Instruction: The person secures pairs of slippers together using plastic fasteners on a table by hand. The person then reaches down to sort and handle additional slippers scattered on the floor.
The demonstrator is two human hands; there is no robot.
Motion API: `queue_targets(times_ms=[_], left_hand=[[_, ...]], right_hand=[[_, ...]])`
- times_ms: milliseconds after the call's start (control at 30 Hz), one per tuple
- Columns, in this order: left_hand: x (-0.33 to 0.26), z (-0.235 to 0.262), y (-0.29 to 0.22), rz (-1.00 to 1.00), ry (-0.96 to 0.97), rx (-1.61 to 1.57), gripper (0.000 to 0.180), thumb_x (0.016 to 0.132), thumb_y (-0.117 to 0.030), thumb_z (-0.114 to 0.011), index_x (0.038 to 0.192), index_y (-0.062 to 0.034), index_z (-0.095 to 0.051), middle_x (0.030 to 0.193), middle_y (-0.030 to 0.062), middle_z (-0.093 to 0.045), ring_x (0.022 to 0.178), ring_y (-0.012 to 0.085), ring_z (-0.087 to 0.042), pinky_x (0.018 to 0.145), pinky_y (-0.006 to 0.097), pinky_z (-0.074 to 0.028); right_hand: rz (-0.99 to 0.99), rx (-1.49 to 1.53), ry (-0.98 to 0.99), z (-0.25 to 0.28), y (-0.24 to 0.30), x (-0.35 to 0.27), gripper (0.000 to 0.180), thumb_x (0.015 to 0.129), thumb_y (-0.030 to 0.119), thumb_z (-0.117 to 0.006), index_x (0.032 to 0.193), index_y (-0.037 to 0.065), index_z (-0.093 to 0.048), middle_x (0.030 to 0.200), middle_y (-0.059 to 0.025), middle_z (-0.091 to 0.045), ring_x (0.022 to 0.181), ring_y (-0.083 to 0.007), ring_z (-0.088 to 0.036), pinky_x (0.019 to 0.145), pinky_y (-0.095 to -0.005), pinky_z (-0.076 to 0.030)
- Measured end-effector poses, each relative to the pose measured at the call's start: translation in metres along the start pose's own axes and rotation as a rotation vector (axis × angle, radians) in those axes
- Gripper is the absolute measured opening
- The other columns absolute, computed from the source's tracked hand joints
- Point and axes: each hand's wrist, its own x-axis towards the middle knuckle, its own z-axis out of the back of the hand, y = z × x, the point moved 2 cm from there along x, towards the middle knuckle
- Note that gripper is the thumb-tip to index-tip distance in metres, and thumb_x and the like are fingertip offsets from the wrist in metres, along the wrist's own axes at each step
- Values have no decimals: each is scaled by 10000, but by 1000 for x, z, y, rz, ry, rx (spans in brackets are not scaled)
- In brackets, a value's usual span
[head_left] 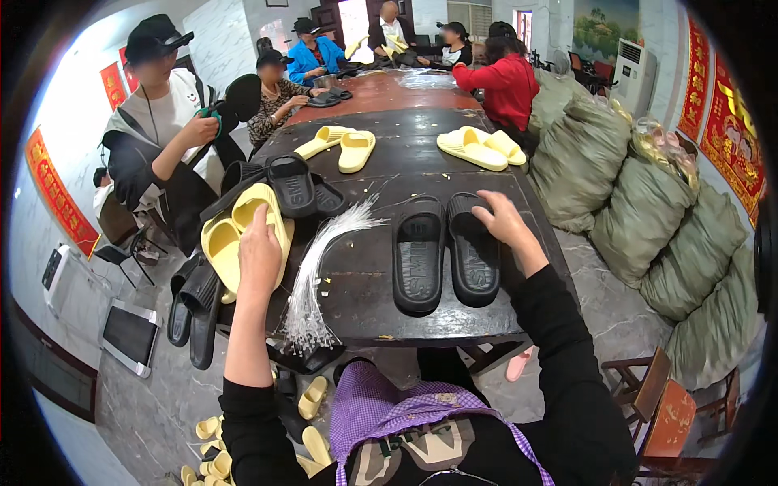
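- Black slippers (418, 251) sit side by side on the table (365, 304), toes toward me.
- Right hand (504, 220): at the right slipper's strap, thumb and index apart, fingers loosely open, no grip that I see.
- Left hand (260, 257): over the yellow slippers (219, 247) at the table's left edge; fingers partly hidden, can't tell how far open or if gripping.
- White strands (312, 279) lie between both pairs.

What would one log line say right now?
left hand: at yellow slippers | right hand: at black slipper | white strands: on table
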Motion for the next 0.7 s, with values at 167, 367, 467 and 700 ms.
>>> queue_targets(times_ms=[167,367,467,700], left_hand=[[14,-2,18,-153,-99,-59,303,823,-20,-495,1123,14,-514,913,237,-608,893,396,-568,774,432,-445],[42,4,20,-120,-78,-169,285,821,-44,-485,1094,10,-545,932,238,-610,891,386,-574,768,427,-447],[56,11,14,-138,-121,-191,276,830,-51,-476,1089,11,-550,889,211,-620,837,350,-594,742,401,-458],[57,28,-20,-127,-164,-349,269,859,-40,-456,1116,-4,-525,793,154,-627,700,300,-619,649,356,-479]], right_hand=[[10,-231,124,-8,8,-13,409,806,232,-600,1156,31,-533,1129,-183,-540,1033,-363,-498,897,-398,-411],[-9,-245,262,-9,46,-16,400,821,242,-587,1164,43,-530,1179,-182,-499,1081,-370,-455,924,-400,-387],[36,-253,299,-9,57,-17,388,827,241,-582,1157,43,-536,1158,-183,-511,1070,-367,-464,915,-401,-392],[296,-94,109,6,82,-9,301,815,205,-597,1056,26,-592,985,-154,-603,900,-348,-562,816,-388,-456]])
